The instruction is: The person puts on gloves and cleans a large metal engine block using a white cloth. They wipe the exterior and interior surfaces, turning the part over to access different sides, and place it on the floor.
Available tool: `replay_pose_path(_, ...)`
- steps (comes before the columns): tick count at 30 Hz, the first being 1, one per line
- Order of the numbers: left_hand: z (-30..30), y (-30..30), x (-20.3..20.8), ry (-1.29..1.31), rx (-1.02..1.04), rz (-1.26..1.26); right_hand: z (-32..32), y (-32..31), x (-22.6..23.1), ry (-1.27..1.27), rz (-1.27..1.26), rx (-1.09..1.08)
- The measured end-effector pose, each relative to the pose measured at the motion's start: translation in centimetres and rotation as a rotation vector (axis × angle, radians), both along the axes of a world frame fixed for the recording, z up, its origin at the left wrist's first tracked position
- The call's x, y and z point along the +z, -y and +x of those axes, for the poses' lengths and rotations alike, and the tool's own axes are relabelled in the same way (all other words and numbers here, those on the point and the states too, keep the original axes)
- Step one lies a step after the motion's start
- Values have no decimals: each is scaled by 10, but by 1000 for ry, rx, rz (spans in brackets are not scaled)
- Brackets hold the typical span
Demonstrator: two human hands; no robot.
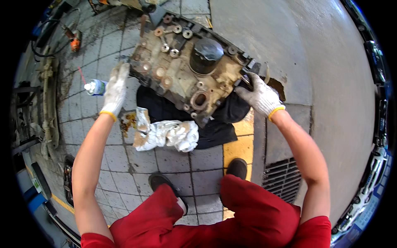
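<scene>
A dirty engine block lies on its side in front of me, tilted in view, with a black oil filter standing up from it. My left hand, in a white knit glove, is at the block's left end with its fingers stretched out straight; whether it touches the metal is hard to tell. My right hand, gloved the same way, grips the block's right corner, its thumb bent round the near side. Under the block is a black cloth. A crumpled white rag rests on the cloth's near edge.
Beside my left hand is a spray can with a red straw. An orange tool with a cable lies farther left. A floor grate is at lower right, and dark stains mark the tiles. My shoes stand close to the cloth.
</scene>
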State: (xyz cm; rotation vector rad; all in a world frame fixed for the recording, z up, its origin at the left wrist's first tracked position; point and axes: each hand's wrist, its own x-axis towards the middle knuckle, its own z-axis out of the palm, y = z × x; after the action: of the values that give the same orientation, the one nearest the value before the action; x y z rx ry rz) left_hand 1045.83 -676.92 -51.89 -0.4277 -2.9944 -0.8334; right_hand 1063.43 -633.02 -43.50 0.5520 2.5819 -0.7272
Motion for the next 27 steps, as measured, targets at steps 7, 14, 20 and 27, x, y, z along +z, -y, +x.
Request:
replay_pose_path(7,-35,-6,-6,224,-6,-2,-17,-6,-36,-173,148,137)
replay_pose_path(14,-25,-1,-26,302,40,300,-15,-5,-64,-196,327,33)
replay_pose_path(20,-14,-19,-28,301,228,349,-13,-2,-66,-255,312,-13)
replay_pose_path(27,-9,-20,-29,99,62,269,-12,-2,-65,-193,316,-20)
